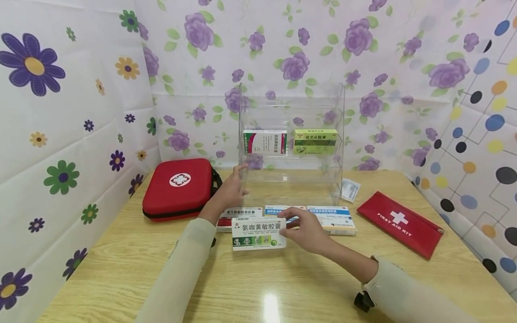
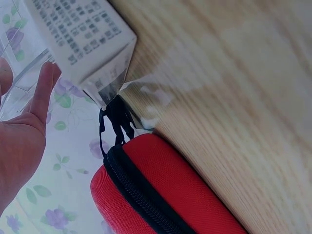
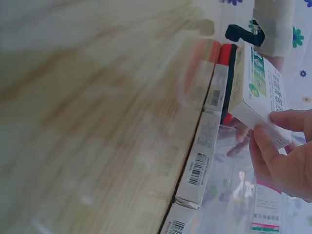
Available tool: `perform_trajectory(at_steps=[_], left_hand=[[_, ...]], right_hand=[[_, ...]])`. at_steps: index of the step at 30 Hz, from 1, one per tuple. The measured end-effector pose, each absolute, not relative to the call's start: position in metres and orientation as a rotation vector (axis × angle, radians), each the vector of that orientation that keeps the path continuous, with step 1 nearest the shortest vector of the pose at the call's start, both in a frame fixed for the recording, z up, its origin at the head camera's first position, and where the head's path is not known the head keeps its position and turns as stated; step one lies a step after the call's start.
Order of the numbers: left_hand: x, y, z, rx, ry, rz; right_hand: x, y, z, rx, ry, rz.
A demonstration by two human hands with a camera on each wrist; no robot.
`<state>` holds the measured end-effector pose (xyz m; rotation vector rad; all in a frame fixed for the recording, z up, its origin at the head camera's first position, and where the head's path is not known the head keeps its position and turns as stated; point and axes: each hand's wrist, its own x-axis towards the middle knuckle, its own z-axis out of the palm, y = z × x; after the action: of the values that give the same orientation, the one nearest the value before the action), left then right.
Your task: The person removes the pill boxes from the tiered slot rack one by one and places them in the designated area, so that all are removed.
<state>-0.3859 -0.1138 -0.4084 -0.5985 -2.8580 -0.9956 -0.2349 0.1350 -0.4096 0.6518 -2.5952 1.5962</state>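
Observation:
In the head view my right hand (image 1: 308, 233) pinches a white medicine box (image 1: 258, 234) by its right end, above the table's front part. The box's printed green-and-white face is turned toward me. The right wrist view shows thumb and fingers on the end of the same medicine box (image 3: 261, 95). My left hand (image 1: 227, 194) is at the lower left side of a clear acrylic rack (image 1: 291, 176), fingers straight and touching its side panel. The left wrist view has the left hand (image 2: 24, 136) beside that panel, with a box corner close by.
The rack holds a white-and-pink box (image 1: 264, 142) and a green box (image 1: 315, 142). Several medicine boxes, including a blue-and-white box (image 1: 333, 220), lie in front of it. A red case (image 1: 177, 188) stands left, a red first aid pouch (image 1: 400, 223) right, near a small packet (image 1: 349, 190).

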Motion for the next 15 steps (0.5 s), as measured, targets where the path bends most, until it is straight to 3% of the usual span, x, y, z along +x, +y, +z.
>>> perform_trajectory(at_steps=[15], left_hand=[[-0.385, -0.114, -0.408, -0.589, -2.844, -1.03]], right_hand=[[-0.233, 0.123, -0.425, 0.74, -2.723, 1.445]])
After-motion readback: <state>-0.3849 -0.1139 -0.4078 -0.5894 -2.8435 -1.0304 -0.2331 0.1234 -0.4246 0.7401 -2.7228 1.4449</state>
